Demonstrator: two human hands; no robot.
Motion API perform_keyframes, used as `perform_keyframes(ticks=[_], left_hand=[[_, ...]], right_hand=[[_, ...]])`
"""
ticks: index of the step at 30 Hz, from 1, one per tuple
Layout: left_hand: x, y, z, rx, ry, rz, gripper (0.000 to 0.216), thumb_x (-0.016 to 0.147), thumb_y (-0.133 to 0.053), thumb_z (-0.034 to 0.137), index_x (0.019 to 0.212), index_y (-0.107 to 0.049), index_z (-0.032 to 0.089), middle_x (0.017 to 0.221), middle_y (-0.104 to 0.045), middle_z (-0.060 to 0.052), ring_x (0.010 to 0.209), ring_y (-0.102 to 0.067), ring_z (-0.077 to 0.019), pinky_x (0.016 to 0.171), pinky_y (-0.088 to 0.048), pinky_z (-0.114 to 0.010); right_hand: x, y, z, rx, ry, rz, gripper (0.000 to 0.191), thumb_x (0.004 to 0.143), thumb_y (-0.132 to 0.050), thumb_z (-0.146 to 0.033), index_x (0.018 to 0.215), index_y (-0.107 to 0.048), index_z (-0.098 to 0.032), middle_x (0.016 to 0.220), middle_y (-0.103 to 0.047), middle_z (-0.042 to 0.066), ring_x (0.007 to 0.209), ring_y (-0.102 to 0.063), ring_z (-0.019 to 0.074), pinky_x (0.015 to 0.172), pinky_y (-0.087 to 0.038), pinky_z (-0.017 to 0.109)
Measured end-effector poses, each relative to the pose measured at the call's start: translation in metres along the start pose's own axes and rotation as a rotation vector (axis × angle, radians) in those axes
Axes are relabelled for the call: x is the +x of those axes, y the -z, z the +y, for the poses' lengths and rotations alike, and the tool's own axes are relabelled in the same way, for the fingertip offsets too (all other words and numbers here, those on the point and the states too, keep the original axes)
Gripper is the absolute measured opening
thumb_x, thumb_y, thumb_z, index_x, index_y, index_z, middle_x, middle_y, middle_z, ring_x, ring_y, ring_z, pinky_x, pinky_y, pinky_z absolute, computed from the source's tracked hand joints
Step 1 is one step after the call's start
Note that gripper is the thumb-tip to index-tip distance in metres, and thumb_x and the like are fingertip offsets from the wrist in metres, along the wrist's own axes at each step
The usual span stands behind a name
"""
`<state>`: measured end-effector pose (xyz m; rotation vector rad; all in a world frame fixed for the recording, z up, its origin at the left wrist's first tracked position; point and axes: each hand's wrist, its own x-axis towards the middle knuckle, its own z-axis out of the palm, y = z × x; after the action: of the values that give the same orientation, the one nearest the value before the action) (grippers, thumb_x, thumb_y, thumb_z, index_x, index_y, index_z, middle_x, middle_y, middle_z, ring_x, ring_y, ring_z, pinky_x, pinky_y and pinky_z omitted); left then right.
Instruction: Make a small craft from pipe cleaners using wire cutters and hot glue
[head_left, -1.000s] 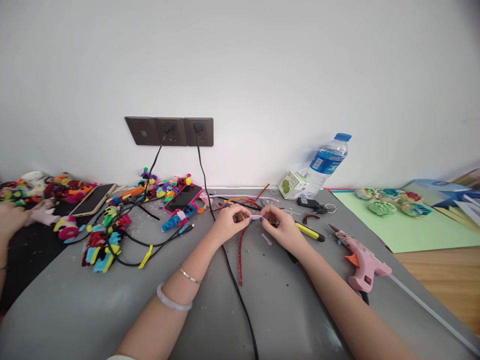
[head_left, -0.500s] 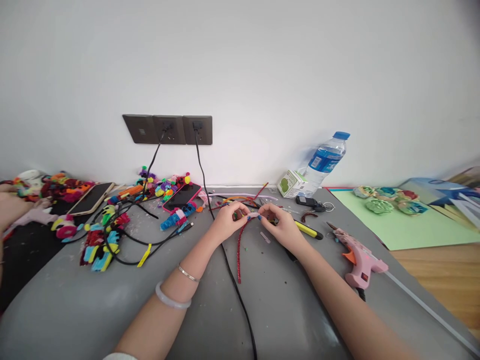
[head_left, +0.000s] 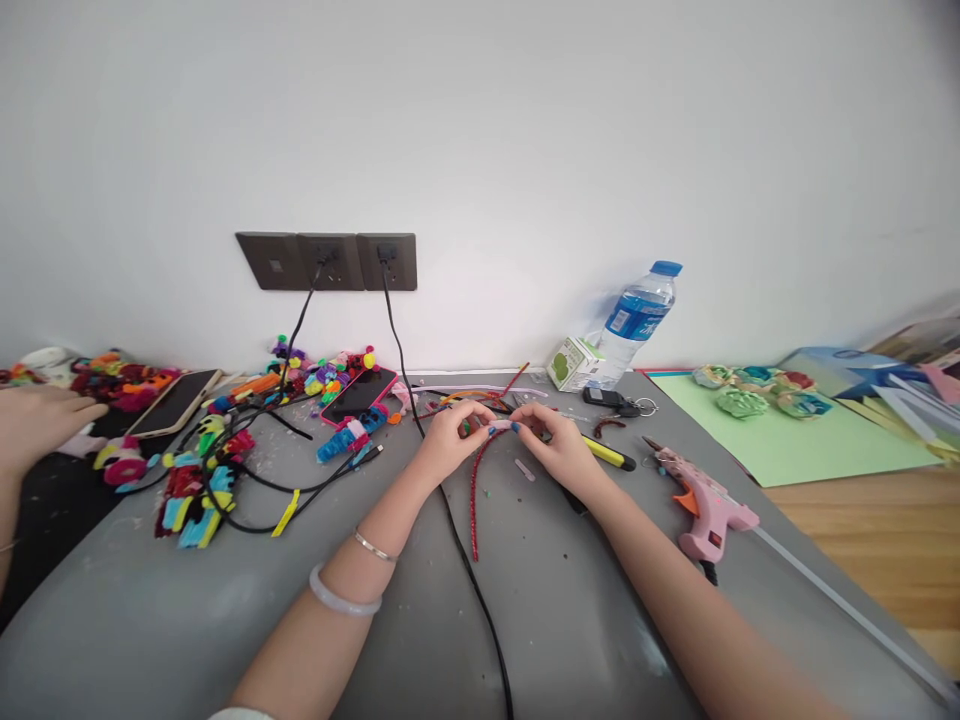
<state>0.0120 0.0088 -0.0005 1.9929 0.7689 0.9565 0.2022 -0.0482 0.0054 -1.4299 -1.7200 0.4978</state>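
My left hand (head_left: 450, 442) and my right hand (head_left: 556, 446) meet over the grey table (head_left: 187, 620), fingers pinched together on a small pink piece (head_left: 501, 427). From that pinch a red pipe cleaner (head_left: 473, 500) hangs and trails toward me across the table. Both hands are closed on this piece. A yellow-and-black utility knife (head_left: 609, 456) lies just right of my right hand. A short pale stick (head_left: 524, 469) rests on the table below my hands.
A pink glue gun (head_left: 703, 503) lies at right, with a water bottle (head_left: 631, 319), a carton (head_left: 571, 363) and keys (head_left: 615, 401) behind. Two phones (head_left: 358, 394) (head_left: 172, 402), black cables (head_left: 465, 570) and colourful craft pieces (head_left: 195, 490) lie left. Another person's hand (head_left: 37, 425) is at far left. Green paper (head_left: 787, 440) lies right.
My hands stayed pinched on the pink piece; the red pipe cleaner's top has bent into more of an arc. The other person's hand at far left reached further in. The view shifted slightly.
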Motion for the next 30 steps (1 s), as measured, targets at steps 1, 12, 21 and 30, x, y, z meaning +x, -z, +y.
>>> perform_keyframes(ticks=[1, 12, 21, 30], left_hand=[[0.0, 0.0, -0.001, 0.005, 0.0, 0.004, 0.01, 0.084, -0.057, 0.02, 0.091, -0.065, 0.019, 0.091, -0.069, -0.003, 0.076, -0.06, -0.0139, 0.063, -0.044, -0.024], [0.001, 0.0, -0.003, -0.053, 0.004, 0.092, 0.009, 0.085, -0.055, 0.019, 0.09, -0.062, 0.018, 0.094, -0.067, -0.003, 0.066, -0.062, -0.0109, 0.055, -0.04, -0.022], [0.003, 0.001, -0.007, -0.053, 0.011, 0.173, 0.009, 0.083, -0.056, 0.018, 0.089, -0.062, 0.019, 0.089, -0.069, -0.002, 0.072, -0.062, -0.0124, 0.054, -0.038, -0.022], [0.002, -0.002, -0.009, -0.071, 0.025, 0.177, 0.012, 0.08, -0.056, 0.014, 0.089, -0.062, 0.019, 0.092, -0.069, -0.002, 0.071, -0.061, -0.0117, 0.056, -0.039, -0.022]], right_hand=[[0.0, 0.002, 0.001, 0.005, -0.003, 0.008, 0.015, 0.086, -0.052, -0.028, 0.091, -0.063, -0.019, 0.078, -0.066, 0.003, 0.069, -0.058, 0.0172, 0.065, -0.045, 0.029], [-0.009, 0.067, -0.016, 0.199, -0.036, 0.564, 0.025, 0.086, -0.056, -0.044, 0.099, -0.056, -0.024, 0.079, -0.062, 0.003, 0.068, -0.058, 0.0177, 0.062, -0.046, 0.03], [-0.127, 0.114, 0.002, -0.271, -0.696, 0.233, 0.036, 0.079, -0.051, -0.053, 0.063, -0.061, -0.023, 0.063, -0.068, 0.006, 0.061, -0.061, 0.0246, 0.056, -0.043, 0.033], [-0.149, 0.096, 0.025, -0.509, -0.861, 0.342, 0.043, 0.067, -0.062, -0.064, 0.047, -0.061, -0.026, 0.059, -0.067, 0.01, 0.052, -0.062, 0.0284, 0.042, -0.04, 0.034]])
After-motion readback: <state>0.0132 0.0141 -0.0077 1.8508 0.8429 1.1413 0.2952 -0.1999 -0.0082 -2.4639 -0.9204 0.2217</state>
